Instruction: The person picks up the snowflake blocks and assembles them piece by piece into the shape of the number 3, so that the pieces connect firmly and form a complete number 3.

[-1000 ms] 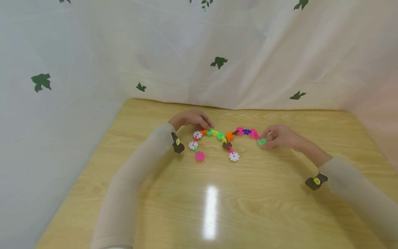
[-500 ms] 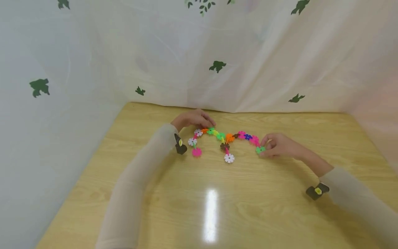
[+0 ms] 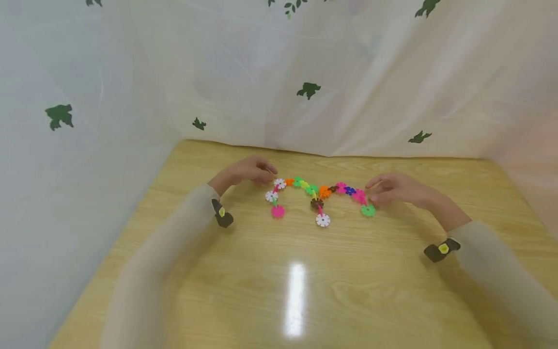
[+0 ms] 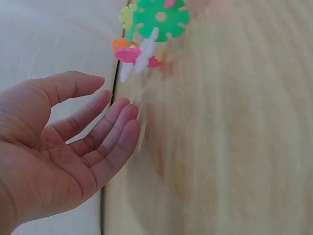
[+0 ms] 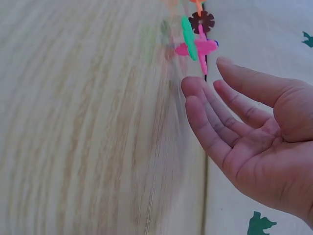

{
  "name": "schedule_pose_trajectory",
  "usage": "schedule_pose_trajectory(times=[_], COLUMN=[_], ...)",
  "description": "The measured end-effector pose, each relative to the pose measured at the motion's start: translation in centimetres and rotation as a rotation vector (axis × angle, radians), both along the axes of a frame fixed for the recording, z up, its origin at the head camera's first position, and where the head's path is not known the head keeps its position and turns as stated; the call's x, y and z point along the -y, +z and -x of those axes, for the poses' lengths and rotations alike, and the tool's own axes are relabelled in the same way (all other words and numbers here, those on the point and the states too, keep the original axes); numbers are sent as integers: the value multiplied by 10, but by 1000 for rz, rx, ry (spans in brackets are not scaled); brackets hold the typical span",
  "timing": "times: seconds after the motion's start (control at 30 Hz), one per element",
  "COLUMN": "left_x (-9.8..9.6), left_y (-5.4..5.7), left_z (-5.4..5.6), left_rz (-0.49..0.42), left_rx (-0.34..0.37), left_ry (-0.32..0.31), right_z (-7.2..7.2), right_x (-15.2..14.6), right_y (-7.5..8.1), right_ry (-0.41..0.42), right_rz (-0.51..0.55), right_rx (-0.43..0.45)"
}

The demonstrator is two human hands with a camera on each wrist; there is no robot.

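Notched plastic snowflake discs [image 3: 311, 189], joined into a chain of two arches like a letter m, lie on the wooden table. A pink disc [image 3: 277, 211] ends the left leg, a white disc [image 3: 323, 220] the middle one, and a green disc [image 3: 368, 210] the right one. Just left of the chain hovers my left hand [image 3: 250, 170], fingers relaxed and holding nothing. My right hand [image 3: 398, 190] is beside the right leg, its loosely bent fingers empty. Both wrist views show a gap between the fingertips and the discs.
A pale curtain [image 3: 244, 87] printed with green bird shapes hangs along the table's back edge and sides. The wooden tabletop [image 3: 370, 281] stretches toward me, with a bright light reflection near its middle.
My left hand has drawn away from the chain's top to the left. My right hand has let go of the green end disc and lifted slightly back from it.
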State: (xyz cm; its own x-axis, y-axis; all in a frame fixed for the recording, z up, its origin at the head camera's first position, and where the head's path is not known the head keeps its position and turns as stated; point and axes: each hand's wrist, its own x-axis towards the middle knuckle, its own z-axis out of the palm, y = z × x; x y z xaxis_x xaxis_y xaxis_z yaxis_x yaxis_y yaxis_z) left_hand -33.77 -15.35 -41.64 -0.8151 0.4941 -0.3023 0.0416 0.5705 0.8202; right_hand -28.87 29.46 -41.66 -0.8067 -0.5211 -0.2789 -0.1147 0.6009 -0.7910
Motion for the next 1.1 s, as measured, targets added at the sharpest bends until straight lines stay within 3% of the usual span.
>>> schedule_pose_trajectory(times=[0.13,0.27,0.47,0.7,1.1], left_x=[16,24,19,8,5], left_y=[-5,-9,-13,-16,-20], left_z=[-11,-17,-23,-27,-23], left_rz=[1,-38,-90,-32,-84], left_rx=[37,95,183,124,102], left_ry=[24,10,-4,0,72], right_z=[10,17,22,24,17], right_x=[-1,1,7,12,17], right_y=[-1,-4,-5,-5,-12], right_ry=[30,57,83,84,38], right_rz=[17,40,31,7,80], right_rx=[27,74,97,106,100])
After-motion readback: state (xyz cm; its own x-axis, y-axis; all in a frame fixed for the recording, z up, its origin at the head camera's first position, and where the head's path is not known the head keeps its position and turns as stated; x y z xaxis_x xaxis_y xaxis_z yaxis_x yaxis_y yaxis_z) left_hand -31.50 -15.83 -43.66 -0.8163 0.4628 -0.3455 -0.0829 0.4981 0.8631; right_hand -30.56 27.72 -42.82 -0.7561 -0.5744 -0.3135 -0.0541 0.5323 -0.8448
